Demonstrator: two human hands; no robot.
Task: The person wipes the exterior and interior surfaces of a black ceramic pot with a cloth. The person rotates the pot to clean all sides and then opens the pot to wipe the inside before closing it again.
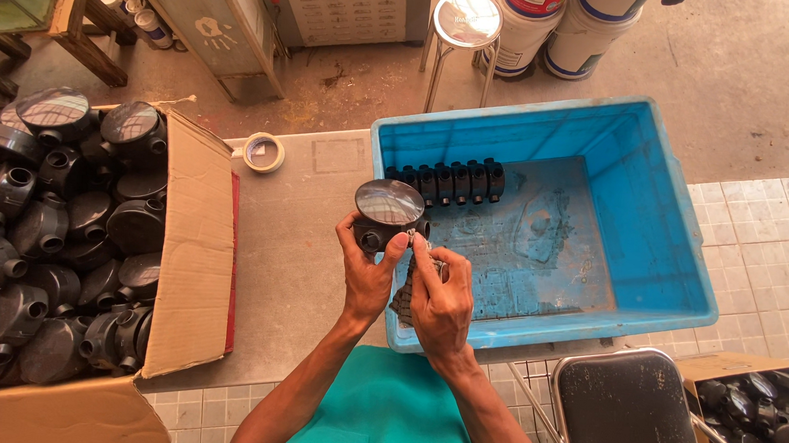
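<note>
Head view, items as I log them from my station.

1. Left hand [368,279]: clenched around a black round box [388,214] with a glossy lid, held up at the near-left corner of the blue crate [667,238].
2. Right hand [442,302]: fingertips pinched at the box's side outlet. Whether they grasp a small part there, I cannot tell; it is too small.
3. Blue crate: on the metal table [300,270]. Inside, one row of six black boxes [445,181] stands along the far-left wall. The rest of the floor is bare. I judge the work as early: six placed, one in hand.
4. Cardboard carton [196,255], left of the table, flap open: heaped with many black boxes [55,246]. I judge this the large stock left to handle.
5. Second carton [732,365], lower right, behind a black chair [624,418]: more black boxes in it.
6. Tape roll [263,151]: pale, lying flat on the table's far edge, between carton and crate.
7. Stool [467,21]: round steel seat, beyond the table.
8. Buckets [562,22]: two white ones with red and blue label bands, top centre, just beside the stool.
9. Grey cabinet [211,19]: top left, a white handprint mark on its panel.
</note>
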